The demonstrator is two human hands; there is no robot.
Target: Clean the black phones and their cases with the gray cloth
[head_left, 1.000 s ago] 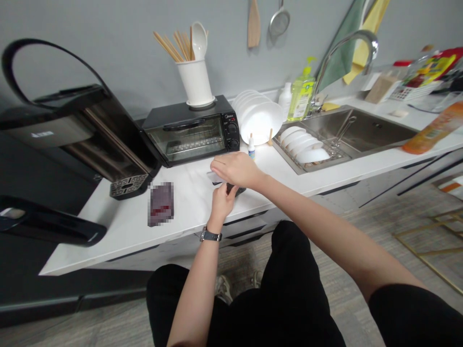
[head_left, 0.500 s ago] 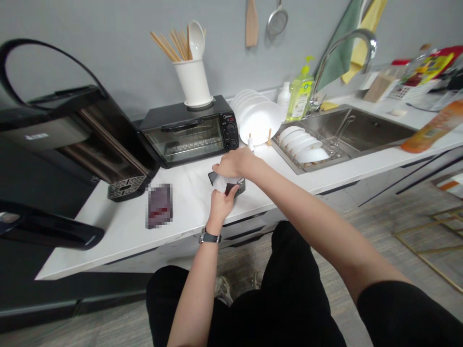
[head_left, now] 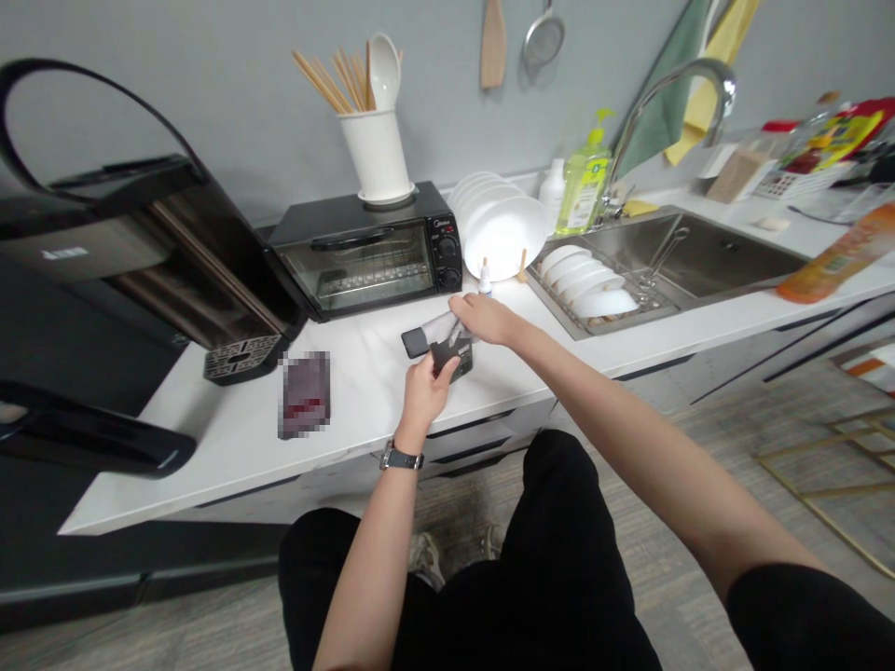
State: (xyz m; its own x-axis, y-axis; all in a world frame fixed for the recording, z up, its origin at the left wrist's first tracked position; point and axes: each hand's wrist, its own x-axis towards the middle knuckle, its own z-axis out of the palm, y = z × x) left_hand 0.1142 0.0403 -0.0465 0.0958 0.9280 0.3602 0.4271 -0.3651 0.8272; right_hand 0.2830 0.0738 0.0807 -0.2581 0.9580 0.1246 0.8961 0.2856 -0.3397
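Over the counter's front part, my left hand [head_left: 425,391] is closed on a small dark device [head_left: 458,359], its thumb lying along the near side. My right hand [head_left: 482,317] is pinched at the far side of the device, on a pale grey strip or cloth [head_left: 439,328]. A small black block [head_left: 414,343] lies just left of the strip. A small white bottle [head_left: 485,280] stands right behind my right hand. Fine details between the hands are too small to tell.
Behind are a toaster oven [head_left: 370,256] and upright plates [head_left: 503,228]. A coffee machine [head_left: 140,252] and a blurred dark packet [head_left: 306,394] are at left. At right are a sink [head_left: 727,247] with bowls [head_left: 587,280] and an orange bottle [head_left: 839,252].
My right hand has moved right, off the middle of the device, and the grey strip now shows stretched out. More of the black block is visible. The view has shifted slightly.
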